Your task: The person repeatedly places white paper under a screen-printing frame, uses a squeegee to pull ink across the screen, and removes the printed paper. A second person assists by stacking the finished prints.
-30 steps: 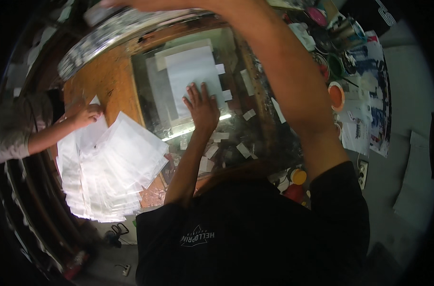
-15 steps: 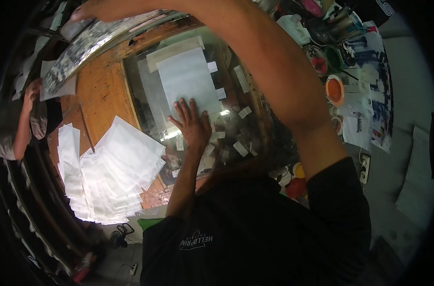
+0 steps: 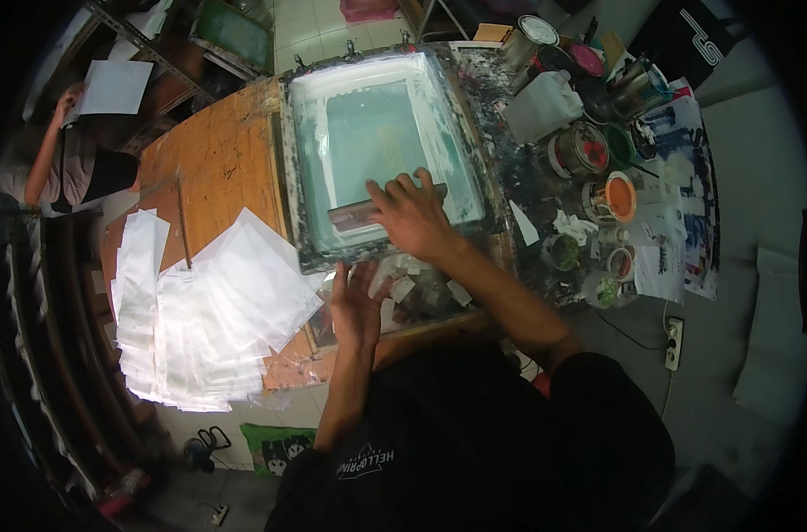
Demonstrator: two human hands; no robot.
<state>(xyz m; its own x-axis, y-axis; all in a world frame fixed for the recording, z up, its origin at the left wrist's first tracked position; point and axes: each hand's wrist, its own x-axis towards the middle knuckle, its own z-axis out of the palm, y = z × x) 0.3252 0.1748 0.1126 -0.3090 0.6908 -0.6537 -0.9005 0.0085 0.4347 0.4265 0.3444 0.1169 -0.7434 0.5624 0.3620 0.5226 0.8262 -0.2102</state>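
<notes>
A screen-printing frame (image 3: 317,261) lies flat over the work area, with green mesh (image 3: 368,120) edged by white smears. My right hand (image 3: 412,213) is closed around the top of a squeegee (image 3: 350,215), which rests across the near part of the mesh. At the frame's near edge, my left hand (image 3: 357,297) is open, palm turned up and fingers apart, its fingertips close to or touching the rim. What lies under the frame is hidden. To the left is a fanned pile of white sheets (image 3: 217,319).
Ink tins (image 3: 588,146), an orange ink cup (image 3: 618,197) and a whitish jug (image 3: 542,106) crowd the right side. Metal hinge clamps (image 3: 351,47) hold the frame's far edge. At far left another person's hand (image 3: 66,102) holds a white sheet (image 3: 115,87).
The frame has come down over the pale sheet. My right arm has drawn back from the upper left, its hand now on the squeegee. My left hand has moved off the sheet toward me.
</notes>
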